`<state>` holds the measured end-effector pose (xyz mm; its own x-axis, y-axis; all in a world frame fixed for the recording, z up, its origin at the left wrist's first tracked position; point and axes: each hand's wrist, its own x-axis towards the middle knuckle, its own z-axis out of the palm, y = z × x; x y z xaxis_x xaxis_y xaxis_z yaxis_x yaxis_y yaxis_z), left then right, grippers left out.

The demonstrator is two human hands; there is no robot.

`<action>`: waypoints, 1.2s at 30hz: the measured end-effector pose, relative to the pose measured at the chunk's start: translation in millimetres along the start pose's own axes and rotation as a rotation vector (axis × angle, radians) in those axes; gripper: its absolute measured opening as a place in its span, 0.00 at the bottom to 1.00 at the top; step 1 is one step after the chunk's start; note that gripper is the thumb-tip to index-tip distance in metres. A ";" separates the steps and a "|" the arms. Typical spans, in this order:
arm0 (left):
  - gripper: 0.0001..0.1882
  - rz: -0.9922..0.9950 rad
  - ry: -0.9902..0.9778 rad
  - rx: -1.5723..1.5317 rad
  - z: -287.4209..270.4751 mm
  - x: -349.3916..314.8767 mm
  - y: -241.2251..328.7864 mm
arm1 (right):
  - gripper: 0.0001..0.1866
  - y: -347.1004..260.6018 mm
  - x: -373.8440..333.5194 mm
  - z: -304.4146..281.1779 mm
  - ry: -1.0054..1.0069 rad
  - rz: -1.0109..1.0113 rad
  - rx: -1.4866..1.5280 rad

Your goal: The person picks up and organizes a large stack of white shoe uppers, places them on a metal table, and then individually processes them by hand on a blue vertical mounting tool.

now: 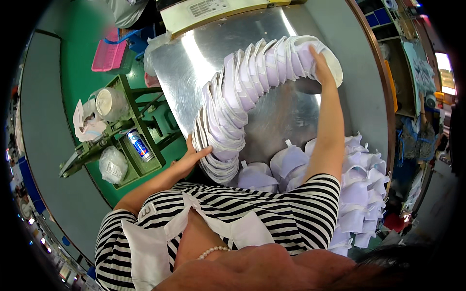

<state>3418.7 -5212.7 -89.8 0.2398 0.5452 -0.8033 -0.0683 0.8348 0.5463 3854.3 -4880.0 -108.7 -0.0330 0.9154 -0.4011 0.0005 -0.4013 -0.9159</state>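
Observation:
A long, arched stack of nested white and lavender sewn fabric pieces [235, 92] lies across the metal tabletop [194, 53]. They look like shoe uppers, with pale rims overlapping closely. My left hand [188, 157] grips the near left end, its thumb on the outside of the stack and the other fingers partly hidden behind it. At the far right end, my right hand [322, 68] is closed around the last pieces, with the arm reaching across the table. Beneath and beside my right forearm sits a loose pile of similar lavender pieces [357, 184], some with small white loops.
Left of the table stands a green metal rack [127, 97] with a drinks can [140, 145], a plastic jar [110, 104] and a plastic bag [113, 165]. A pink basket [108, 56] is on the floor beyond. A cream machine [208, 17] borders the far edge; a grey panel [359, 63] borders the right.

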 end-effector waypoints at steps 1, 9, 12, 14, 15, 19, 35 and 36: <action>0.62 0.094 0.002 -0.006 7.3 3.5 3.9 | 0.42 -6.7 -4.8 19.0 0.017 -0.018 -0.150; 0.63 0.224 -0.023 -0.114 9.3 23.2 3.0 | 0.39 -15.6 -56.5 72.7 -0.261 0.133 -0.432; 0.64 0.282 -0.030 -0.047 3.5 22.8 -0.5 | 0.38 -23.4 -79.0 80.6 -0.330 0.129 -0.405; 0.65 0.317 -0.048 -0.005 -0.5 24.4 -4.7 | 0.39 -17.7 -86.6 78.8 -0.286 0.122 -0.362; 0.63 0.273 -0.051 0.031 -2.4 20.7 0.7 | 0.40 -17.5 -89.9 81.0 -0.264 0.132 -0.326; 0.66 0.258 -0.043 0.020 -10.1 49.3 -10.0 | 0.44 -5.0 -66.8 80.8 -0.087 0.242 -0.125; 0.48 0.788 0.162 0.479 -12.9 -4.3 10.6 | 0.39 0.5 -88.2 80.7 -0.073 -0.034 -0.092; 0.47 0.860 0.185 0.537 -14.9 -21.1 20.7 | 0.39 -7.9 -95.3 81.3 -0.054 -0.069 -0.046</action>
<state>3397.8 -5205.8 -65.1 0.1584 0.9833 -0.0900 0.3060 0.0377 0.9513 3776.2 -4966.5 -62.3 -0.0881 0.9374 -0.3370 0.0428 -0.3345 -0.9414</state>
